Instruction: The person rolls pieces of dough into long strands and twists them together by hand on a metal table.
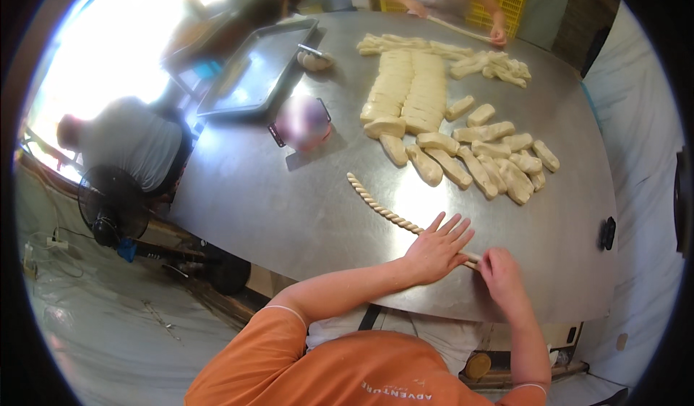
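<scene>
A twisted rope of dough [384, 211] curves across the metal worktable [260, 211]. My left hand [438, 247] lies flat over its middle, palm down and fingers spread. To the right of that palm the dough runs on as strands, and my right hand [500, 273] pinches their near end with curled fingers. The stretch under my left palm is hidden. Beyond my hands lie several loose dough pieces [477, 173], some touching one another. Two rows of cut dough [404, 89] stand side by side farther back.
Across the table a co-worker's hands [497, 34] hold a long dough strand [458, 29], behind a pile of dough strips [490, 67]. A metal tray [260, 70], a blurred pinkish round object [301, 123] and a small black object [607, 233] rest on the table. A black fan [113, 205] stands at left, near another person [130, 140].
</scene>
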`<state>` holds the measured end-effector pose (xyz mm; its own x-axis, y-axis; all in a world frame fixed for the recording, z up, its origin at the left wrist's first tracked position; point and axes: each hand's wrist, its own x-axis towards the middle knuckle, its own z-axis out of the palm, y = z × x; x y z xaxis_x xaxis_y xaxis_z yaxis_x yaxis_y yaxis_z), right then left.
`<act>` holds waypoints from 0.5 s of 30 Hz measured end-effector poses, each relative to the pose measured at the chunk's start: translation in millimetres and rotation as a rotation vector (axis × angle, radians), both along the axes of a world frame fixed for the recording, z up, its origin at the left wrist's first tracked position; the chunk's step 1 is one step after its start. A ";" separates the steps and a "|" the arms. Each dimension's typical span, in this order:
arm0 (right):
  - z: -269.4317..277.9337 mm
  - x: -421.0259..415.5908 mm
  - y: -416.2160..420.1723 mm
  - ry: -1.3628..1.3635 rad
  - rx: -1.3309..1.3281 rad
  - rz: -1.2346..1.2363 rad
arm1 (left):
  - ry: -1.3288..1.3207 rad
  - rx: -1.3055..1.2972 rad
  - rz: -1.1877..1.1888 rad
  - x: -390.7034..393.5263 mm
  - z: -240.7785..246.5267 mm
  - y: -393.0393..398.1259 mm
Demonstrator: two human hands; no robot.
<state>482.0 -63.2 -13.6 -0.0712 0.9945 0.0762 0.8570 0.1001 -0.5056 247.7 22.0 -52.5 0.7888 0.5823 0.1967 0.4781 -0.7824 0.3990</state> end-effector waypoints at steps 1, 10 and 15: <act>-8.0 -2.3 1.2 -0.077 0.025 -0.076 | -0.005 0.011 0.057 5.3 0.4 3.1; -11.3 5.5 -31.6 -0.131 0.259 0.220 | 0.073 0.052 -0.118 -29.9 4.9 -30.3; 9.3 -5.4 35.6 0.059 0.071 -0.217 | 0.052 0.154 0.220 22.9 8.3 18.3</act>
<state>476.6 -27.6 -4.3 0.1504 0.9780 0.1447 0.8312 -0.0459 -0.5541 270.6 40.2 -44.2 0.6583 0.7070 0.2586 0.6597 -0.7073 0.2543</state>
